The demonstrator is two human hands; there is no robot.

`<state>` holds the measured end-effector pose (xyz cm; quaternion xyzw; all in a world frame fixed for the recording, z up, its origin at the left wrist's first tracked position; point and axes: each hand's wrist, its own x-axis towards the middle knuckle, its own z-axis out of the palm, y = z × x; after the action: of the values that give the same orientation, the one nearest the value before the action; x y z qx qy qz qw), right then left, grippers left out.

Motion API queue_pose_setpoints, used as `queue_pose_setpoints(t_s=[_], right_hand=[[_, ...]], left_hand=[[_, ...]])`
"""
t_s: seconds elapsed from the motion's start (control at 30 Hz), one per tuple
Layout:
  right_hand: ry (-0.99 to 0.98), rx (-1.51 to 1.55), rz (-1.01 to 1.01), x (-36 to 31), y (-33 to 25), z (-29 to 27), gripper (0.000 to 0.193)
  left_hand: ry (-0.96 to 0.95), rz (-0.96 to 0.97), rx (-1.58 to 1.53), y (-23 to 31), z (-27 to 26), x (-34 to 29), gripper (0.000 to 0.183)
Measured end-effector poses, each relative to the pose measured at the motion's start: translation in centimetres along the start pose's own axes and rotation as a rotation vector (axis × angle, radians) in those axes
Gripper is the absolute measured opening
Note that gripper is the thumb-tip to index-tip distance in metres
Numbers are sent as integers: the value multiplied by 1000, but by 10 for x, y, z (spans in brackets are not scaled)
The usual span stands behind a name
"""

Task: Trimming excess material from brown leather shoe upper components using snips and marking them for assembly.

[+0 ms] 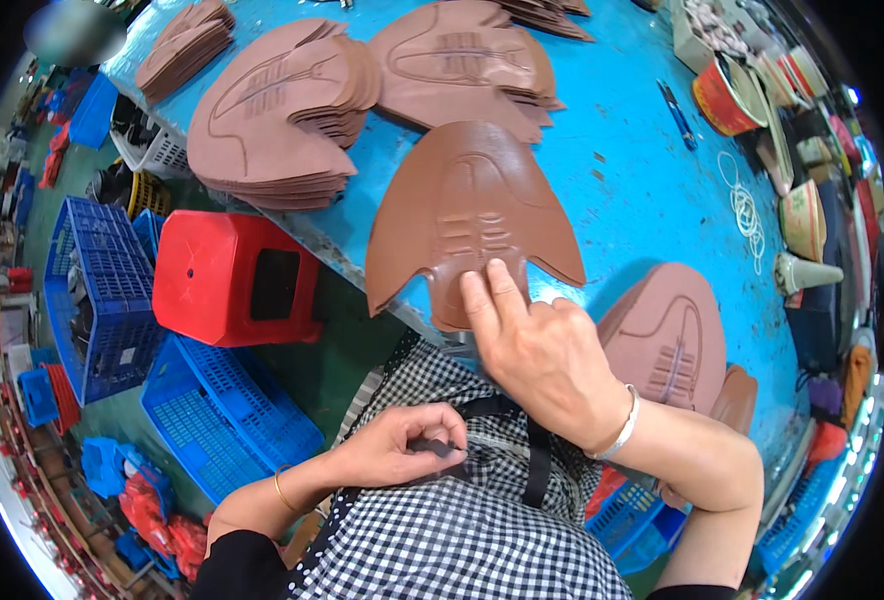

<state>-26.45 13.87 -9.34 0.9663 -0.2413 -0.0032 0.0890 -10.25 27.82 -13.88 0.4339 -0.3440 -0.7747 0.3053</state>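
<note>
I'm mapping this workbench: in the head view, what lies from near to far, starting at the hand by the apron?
Left hand pinching a small dark strip → right hand, fingertips on the single brown shoe-upper piece → fanned stacks of brown pieces farther back on the blue table.

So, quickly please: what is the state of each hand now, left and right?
Left hand: closed, pinching a small dark strip against the checked apron.
Right hand: open, holding nothing, fingertips pressing on the brown shoe-upper piece.
</note>
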Motion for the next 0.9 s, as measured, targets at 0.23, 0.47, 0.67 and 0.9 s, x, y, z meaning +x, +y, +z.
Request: queue_pose_setpoints(t_s=[0.23,0.47,0.67,0.9], right_hand=[[216,638,96,8,41,-6,21],[280,2233,1059,-46,-3,-42,10],[345,2006,1152,-84,-34,-36,37],[784,1635,1215,-111,-27,-33,40]], left_hand=[[-68,55,-100,0,-31,11,26],[13,166,-209,-10,-38,13,68],[-163,350,-670,42,-37,25,57],[-72,236,-50,88,-25,32,38]])
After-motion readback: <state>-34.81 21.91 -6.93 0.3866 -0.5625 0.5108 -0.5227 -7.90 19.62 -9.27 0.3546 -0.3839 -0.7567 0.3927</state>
